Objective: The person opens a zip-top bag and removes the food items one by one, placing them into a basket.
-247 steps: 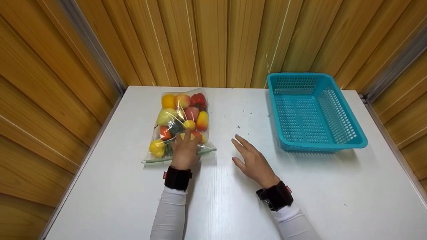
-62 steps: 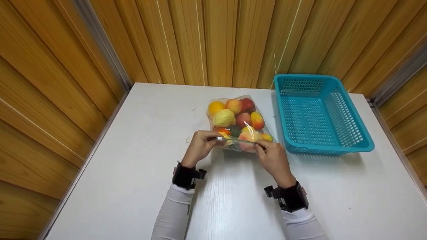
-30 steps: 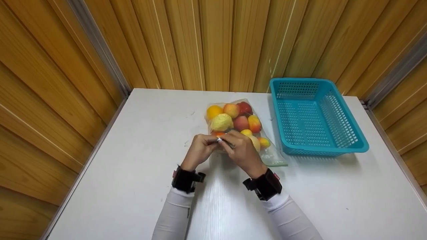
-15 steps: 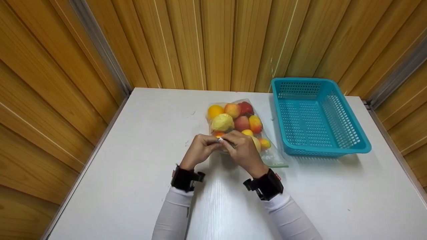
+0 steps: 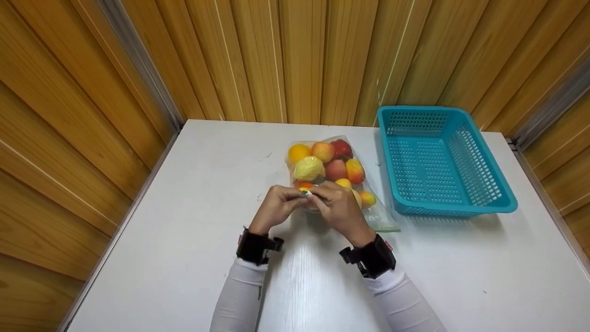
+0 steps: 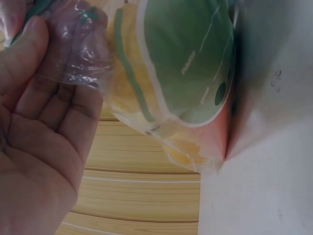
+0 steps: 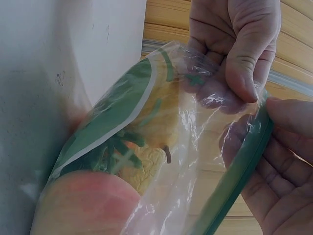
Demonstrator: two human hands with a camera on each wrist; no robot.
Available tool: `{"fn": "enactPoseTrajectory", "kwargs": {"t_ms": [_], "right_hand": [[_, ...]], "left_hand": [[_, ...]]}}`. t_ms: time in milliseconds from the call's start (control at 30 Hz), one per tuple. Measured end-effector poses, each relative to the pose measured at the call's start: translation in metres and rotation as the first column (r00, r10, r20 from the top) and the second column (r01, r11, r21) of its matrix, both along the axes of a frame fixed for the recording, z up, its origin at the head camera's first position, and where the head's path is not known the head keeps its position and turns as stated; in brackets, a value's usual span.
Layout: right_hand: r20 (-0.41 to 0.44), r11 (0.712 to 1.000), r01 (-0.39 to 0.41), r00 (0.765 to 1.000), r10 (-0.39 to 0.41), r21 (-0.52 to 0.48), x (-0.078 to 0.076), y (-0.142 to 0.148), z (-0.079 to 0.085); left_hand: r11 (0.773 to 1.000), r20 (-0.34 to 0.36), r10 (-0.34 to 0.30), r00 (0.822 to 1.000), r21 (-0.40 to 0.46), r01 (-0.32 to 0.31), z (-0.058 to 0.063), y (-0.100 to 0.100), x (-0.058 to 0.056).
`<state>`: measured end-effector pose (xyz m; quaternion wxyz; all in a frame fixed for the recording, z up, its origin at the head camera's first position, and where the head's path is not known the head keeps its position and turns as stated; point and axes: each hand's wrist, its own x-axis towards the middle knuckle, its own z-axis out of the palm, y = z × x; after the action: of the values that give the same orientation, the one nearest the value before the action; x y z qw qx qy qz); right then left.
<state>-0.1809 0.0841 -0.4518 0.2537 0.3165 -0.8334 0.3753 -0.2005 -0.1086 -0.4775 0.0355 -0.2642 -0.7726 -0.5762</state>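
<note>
A clear zip bag (image 5: 379, 216) full of fruit and vegetables lies on the table, its green seal edge towards me. In the head view my left hand (image 5: 273, 210) pinches the seal's left corner between thumb and fingers. My right hand (image 5: 342, 211) pinches the same edge right beside it, fingertips meeting around a small white piece. Inside the bag are an orange (image 5: 299, 153), a pale yellow-green wrinkled one (image 5: 309, 168) and a red-yellow mango (image 5: 355, 171). The right wrist view shows the green zip strip (image 7: 244, 176) running down from my fingers. Fruit below my hands is partly hidden.
A turquoise perforated basket (image 5: 392, 184) stands right of the bag, with nothing in it. The white table (image 5: 207, 184) backs onto wood-patterned panels (image 5: 304, 60), and similar panels rise on both sides.
Earlier the bag lay further left under my left hand. Later both hands held the seal apart; my right hand then moved left along it to my left hand. Over the last second both barely move.
</note>
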Motion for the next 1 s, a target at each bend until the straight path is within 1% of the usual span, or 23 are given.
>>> {"fn": "enactPoseTrajectory", "kwargs": {"t_ms": [167, 300, 500, 733, 1000], "right_hand": [[-0.017, 1.000, -0.009, 1.000, 0.009, -0.014, -0.001, 0.006, -0.004], [-0.025, 1.000, -0.012, 1.000, 0.011, -0.028, 0.000, 0.011, -0.009], [-0.043, 0.999, 0.016, 0.999, -0.018, -0.043, 0.003, 0.018, -0.017], [-0.058, 0.999, 0.024, 0.998, -0.027, -0.045, 0.004, 0.024, -0.021], [-0.060, 0.999, -0.014, 0.998, 0.012, -0.034, 0.003, 0.019, -0.019]], "left_hand": [[1.000, 0.016, -0.004, 1.000, 0.011, 0.004, -0.001, -0.001, -0.002], [1.000, 0.054, -0.009, 0.998, 0.023, 0.007, -0.002, 0.001, -0.002], [1.000, 0.085, -0.019, 0.996, 0.019, 0.018, -0.003, 0.004, -0.003], [1.000, 0.075, 0.000, 0.997, -0.028, 0.003, 0.000, 0.005, -0.002], [0.998, 0.045, 0.012, 0.999, -0.062, -0.010, 0.004, -0.001, 0.003]]}}
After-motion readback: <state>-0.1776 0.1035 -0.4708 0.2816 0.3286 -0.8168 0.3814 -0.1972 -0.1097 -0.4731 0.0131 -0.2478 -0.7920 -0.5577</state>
